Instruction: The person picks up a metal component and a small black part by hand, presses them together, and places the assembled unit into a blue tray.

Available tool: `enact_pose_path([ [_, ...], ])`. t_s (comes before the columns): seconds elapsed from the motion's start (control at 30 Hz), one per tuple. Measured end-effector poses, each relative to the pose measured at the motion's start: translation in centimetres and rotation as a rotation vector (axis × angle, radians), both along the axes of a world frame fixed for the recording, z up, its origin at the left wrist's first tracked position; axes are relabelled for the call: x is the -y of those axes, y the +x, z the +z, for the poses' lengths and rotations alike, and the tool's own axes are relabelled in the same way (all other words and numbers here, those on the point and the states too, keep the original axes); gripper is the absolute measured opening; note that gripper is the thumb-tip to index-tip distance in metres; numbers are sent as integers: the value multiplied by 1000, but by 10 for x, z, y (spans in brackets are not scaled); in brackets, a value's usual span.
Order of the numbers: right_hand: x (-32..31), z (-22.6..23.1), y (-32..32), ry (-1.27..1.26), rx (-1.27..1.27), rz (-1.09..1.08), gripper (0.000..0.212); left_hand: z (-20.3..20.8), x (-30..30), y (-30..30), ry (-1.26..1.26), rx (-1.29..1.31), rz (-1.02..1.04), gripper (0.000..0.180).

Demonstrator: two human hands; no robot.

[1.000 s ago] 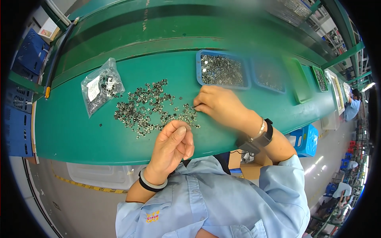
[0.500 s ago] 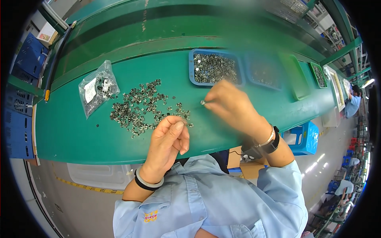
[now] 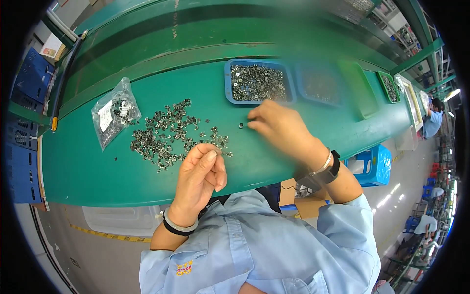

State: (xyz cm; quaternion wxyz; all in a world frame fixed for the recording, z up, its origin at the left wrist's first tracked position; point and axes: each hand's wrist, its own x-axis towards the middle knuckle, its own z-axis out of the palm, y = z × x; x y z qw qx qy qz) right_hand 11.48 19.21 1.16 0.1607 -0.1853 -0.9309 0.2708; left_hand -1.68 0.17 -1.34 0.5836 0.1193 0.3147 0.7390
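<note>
My left hand [image 3: 199, 171] is closed in a pinch above the near right edge of a pile of small metal-and-black parts [image 3: 157, 139]. Whatever its fingertips hold, if anything, is hidden. To the right, my right hand [image 3: 279, 126] hovers over the green table [image 3: 235, 169], thumb and forefinger apart, slightly blurred, with nothing visible between them. One small metal part [image 3: 241, 126] lies alone on the tabletop just left of those fingertips. Behind this hand stands a blue tray [image 3: 227, 83] filled with similar parts, its near right corner close to the knuckles.
A clear plastic bag [image 3: 110, 130] with more parts lies at the left. Right of the filled tray, partly blurred, are a second blue tray [image 3: 318, 100], a green tray [image 3: 364, 95] and a small green tray of parts [image 3: 389, 88]. A blue stool [image 3: 379, 166] stands below the table's right side.
The whole view has shifted slightly. My right fingertips have drawn away from the lone metal part, leaving a gap. The left hand keeps its pinch near the pile.
</note>
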Motion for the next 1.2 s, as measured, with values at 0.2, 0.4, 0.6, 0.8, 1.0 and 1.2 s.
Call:
enact_pose_path([
  [0.2, 10, 4, -14, 125, 6, 95, 12, -1, 1, -1, 2, -2, -8, 12],
  [0.4, 10, 1, -13, -104, -184, 66, 13, 0, 3, 0, 2, 6, 1, 12],
  [0.6, 7, -9, -6, -36, -235, 36, 14, 0, 1, 3, -7, -10, 14, 11],
  [0.8, 23, 11, 14, 30, -121, 130, 16, -5, 5, 0, 13, 10, 9, 14],
  [1.0, 57, -4, 25, 59, -31, 237, 22, -6, -1, -3, 57, 23, 18, 13],
  [1.2, 59, -17, 28, 29, -75, 186, 25, -7, 3, 2, 60, -53, 17, 14],
])
